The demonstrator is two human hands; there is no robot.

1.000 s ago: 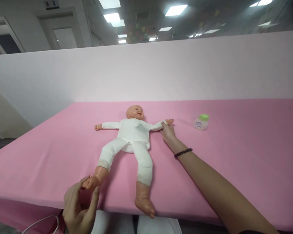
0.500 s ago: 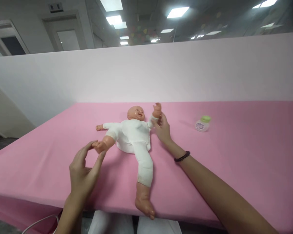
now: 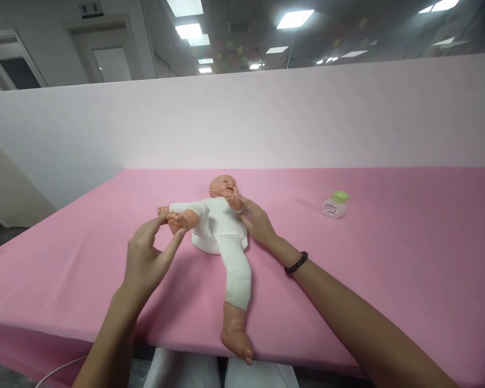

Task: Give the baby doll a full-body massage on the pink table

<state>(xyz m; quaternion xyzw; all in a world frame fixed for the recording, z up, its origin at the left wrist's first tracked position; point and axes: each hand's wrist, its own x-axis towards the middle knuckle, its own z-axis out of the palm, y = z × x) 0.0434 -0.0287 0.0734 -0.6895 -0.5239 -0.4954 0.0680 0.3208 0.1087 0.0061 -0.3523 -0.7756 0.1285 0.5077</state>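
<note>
A baby doll (image 3: 220,215) with a white cloth body lies on its back on the pink-covered table (image 3: 327,291), head toward the far side. My left hand (image 3: 147,256) grips the doll's foot (image 3: 178,221) between thumb and fingers; that leg is raised and bent toward the body. With my right hand (image 3: 258,221) I hold the doll's forearm (image 3: 235,202), which is folded across the upper chest near the chin. The other leg (image 3: 236,302) lies straight toward me, its foot at the table's near edge. The doll's other arm (image 3: 178,207) stretches out to the left.
A small clear bottle (image 3: 334,206) with a green cap stands on the right of the table. Behind the table rises a white wall (image 3: 267,118) with a glass pane above it. A pale cable (image 3: 60,367) hangs at the lower left.
The doll's held arm has swung left, from beside the head to across the chest, with my right hand. My left hand has pushed the raised leg up and right, toward the body.
</note>
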